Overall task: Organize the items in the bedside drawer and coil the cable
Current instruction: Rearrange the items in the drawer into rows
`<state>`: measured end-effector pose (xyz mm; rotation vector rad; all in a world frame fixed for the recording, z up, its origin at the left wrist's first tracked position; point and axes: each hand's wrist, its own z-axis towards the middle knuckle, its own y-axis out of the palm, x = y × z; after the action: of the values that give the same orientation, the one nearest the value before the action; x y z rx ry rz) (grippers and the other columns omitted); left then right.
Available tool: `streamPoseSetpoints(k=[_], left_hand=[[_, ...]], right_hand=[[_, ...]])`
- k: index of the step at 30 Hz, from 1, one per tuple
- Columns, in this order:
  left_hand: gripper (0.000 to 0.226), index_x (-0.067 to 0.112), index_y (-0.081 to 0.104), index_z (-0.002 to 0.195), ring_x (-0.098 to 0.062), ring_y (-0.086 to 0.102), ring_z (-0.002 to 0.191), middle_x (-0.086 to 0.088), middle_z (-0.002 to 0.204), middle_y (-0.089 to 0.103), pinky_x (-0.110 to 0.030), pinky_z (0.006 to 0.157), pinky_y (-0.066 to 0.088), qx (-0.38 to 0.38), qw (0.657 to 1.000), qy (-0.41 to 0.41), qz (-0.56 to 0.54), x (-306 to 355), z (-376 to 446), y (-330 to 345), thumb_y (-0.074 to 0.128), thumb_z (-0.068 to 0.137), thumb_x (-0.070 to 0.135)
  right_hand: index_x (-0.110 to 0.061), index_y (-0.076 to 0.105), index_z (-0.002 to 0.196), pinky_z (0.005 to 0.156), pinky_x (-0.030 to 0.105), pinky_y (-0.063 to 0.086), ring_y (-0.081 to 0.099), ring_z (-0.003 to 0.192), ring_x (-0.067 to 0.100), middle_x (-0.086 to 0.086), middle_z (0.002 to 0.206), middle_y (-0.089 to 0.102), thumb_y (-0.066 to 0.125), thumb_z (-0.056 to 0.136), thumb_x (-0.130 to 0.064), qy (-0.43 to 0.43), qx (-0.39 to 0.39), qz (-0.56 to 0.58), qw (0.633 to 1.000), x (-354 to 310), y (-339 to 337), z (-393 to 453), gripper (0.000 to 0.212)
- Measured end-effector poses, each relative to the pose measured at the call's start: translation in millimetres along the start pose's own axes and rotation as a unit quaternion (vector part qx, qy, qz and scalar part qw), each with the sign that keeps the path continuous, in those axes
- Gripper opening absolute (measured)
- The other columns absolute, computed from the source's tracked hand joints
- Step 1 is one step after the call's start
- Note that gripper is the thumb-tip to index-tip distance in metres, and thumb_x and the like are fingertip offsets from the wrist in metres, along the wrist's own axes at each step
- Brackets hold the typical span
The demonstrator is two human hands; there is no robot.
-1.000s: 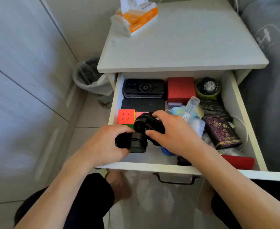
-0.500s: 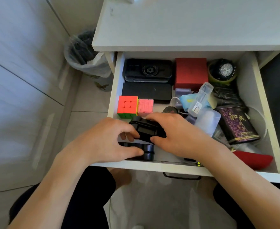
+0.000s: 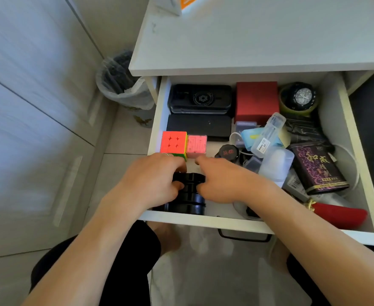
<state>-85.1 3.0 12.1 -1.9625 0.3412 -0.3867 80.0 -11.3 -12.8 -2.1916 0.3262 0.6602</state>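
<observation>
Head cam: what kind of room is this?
Likely a bedroom: an open nightstand drawer of personal clutter, such as a puzzle cube and wristwatch, with a lined waste bin beside it.

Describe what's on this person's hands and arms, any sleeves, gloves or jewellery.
Both forearms are bare to the frame edge: no sleeves, gloves or wristwatch show. The left hand has what looks like a thin, pale ring on a finger near the cube, though it is blurry. The right hand shows nothing worn. Dark clothing covers the knees below.
</observation>
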Motion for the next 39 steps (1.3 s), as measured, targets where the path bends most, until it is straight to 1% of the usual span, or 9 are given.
streamPoseSetpoints(k=[6, 13, 17, 20, 24, 27, 30, 34, 39], left_hand=[[0.018, 0.034, 0.064, 0.108, -0.017, 0.061, 0.097, 0.008, 0.102, 0.065, -0.031, 0.072, 0.047, -0.075, 0.997, -0.021, 0.009, 5.0, 1.4, -9.8, 0.060, 0.092, 0.040], [0.038, 0.037, 0.055, 0.130, -0.018, 0.058, 0.115, 0.008, 0.127, 0.061, -0.030, 0.085, 0.048, -0.095, 0.995, -0.036, 0.011, 9.2, 5.8, -9.8, 0.060, 0.092, 0.036], [0.058, 0.037, 0.043, 0.144, -0.015, 0.052, 0.126, 0.010, 0.135, 0.056, -0.032, 0.098, 0.046, -0.066, 0.996, -0.016, -0.054, 18.3, 6.5, -6.0, 0.066, 0.090, 0.040], [0.048, 0.036, 0.050, 0.138, -0.014, 0.056, 0.116, 0.013, 0.122, 0.062, -0.033, 0.096, 0.048, -0.022, 0.994, 0.026, -0.104, 36.8, 14.9, -6.3, 0.064, 0.092, 0.039], [0.026, 0.032, 0.065, 0.118, -0.012, 0.062, 0.096, 0.014, 0.100, 0.066, -0.035, 0.084, 0.054, 0.051, 0.984, 0.070, -0.155, 57.8, 29.0, -10.4, 0.066, 0.092, 0.033], [0.016, 0.031, 0.068, 0.107, -0.012, 0.064, 0.089, 0.015, 0.091, 0.067, -0.035, 0.077, 0.054, 0.099, 0.979, 0.087, -0.158, 68.9, 35.6, -7.8, 0.065, 0.091, 0.030], [0.012, 0.030, 0.069, 0.100, -0.009, 0.063, 0.081, 0.016, 0.082, 0.065, -0.036, 0.074, 0.055, 0.130, 0.969, 0.103, -0.186, 75.6, 37.3, -2.1, 0.066, 0.090, 0.025], [0.012, 0.028, 0.071, 0.097, -0.003, 0.062, 0.078, 0.016, 0.085, 0.067, -0.037, 0.072, 0.055, 0.153, 0.954, 0.140, -0.218, 86.1, 38.1, 3.6, 0.066, 0.089, 0.020], [0.012, 0.030, 0.072, 0.090, 0.000, 0.062, 0.078, 0.018, 0.082, 0.068, -0.022, 0.070, 0.051, 0.183, 0.938, 0.164, -0.244, 94.0, 35.3, 3.0, 0.067, 0.090, 0.018]], right_hand=[[-0.008, 0.064, 0.101, 0.071, 0.034, 0.055, 0.062, 0.086, 0.023, 0.007, 0.098, 0.062, 0.061, 0.087, -0.020, 0.016, 0.035, -0.021, 0.999, 4.9, 0.2, -3.5, 0.018], [-0.005, 0.062, 0.116, 0.091, 0.043, 0.053, 0.061, 0.105, 0.028, 0.012, 0.115, 0.063, 0.052, 0.087, -0.009, 0.020, 0.016, -0.032, 0.999, 6.7, 0.3, -14.6, 0.031], [-0.017, 0.066, 0.111, 0.085, 0.034, 0.053, 0.061, 0.100, 0.022, 0.003, 0.109, 0.062, 0.054, 0.089, -0.018, 0.027, 0.122, -0.037, 0.991, 11.9, -10.6, -28.1, 0.025], [-0.021, 0.068, 0.095, 0.076, 0.039, 0.056, 0.063, 0.086, 0.021, 0.000, 0.090, 0.067, 0.053, 0.090, -0.022, 0.038, 0.215, -0.049, 0.975, 25.0, -23.1, -47.3, 0.016], [-0.025, 0.067, 0.092, 0.069, 0.037, 0.057, 0.063, 0.071, 0.008, -0.009, 0.077, 0.068, 0.059, 0.090, -0.026, 0.039, 0.309, 0.015, 0.950, 42.5, -33.5, -77.9, 0.008], [-0.026, 0.067, 0.096, 0.066, 0.023, 0.052, 0.059, 0.073, 0.003, -0.013, 0.081, 0.065, 0.062, 0.091, -0.025, 0.053, 0.362, 0.031, 0.930, 55.5, -41.2, -100.2, 0.007], [-0.023, 0.066, 0.104, 0.074, 0.034, 0.055, 0.061, 0.082, 0.011, -0.007, 0.094, 0.065, 0.058, 0.089, -0.017, 0.096, 0.421, 0.025, 0.902, 74.6, -47.2, -112.8, 0.018], [-0.017, 0.050, 0.123, 0.076, 0.038, 0.051, 0.057, 0.099, 0.026, 0.005, 0.116, 0.055, 0.060, 0.089, -0.034, 0.228, 0.308, -0.071, 0.921, 100.1, -44.3, -118.4, 0.039], [-0.015, 0.035, 0.126, 0.069, 0.034, 0.046, 0.058, 0.099, 0.028, 0.007, 0.110, 0.058, 0.068, 0.080, -0.048, 0.255, 0.248, -0.069, 0.932, 100.5, -34.4, -111.5, 0.065]])
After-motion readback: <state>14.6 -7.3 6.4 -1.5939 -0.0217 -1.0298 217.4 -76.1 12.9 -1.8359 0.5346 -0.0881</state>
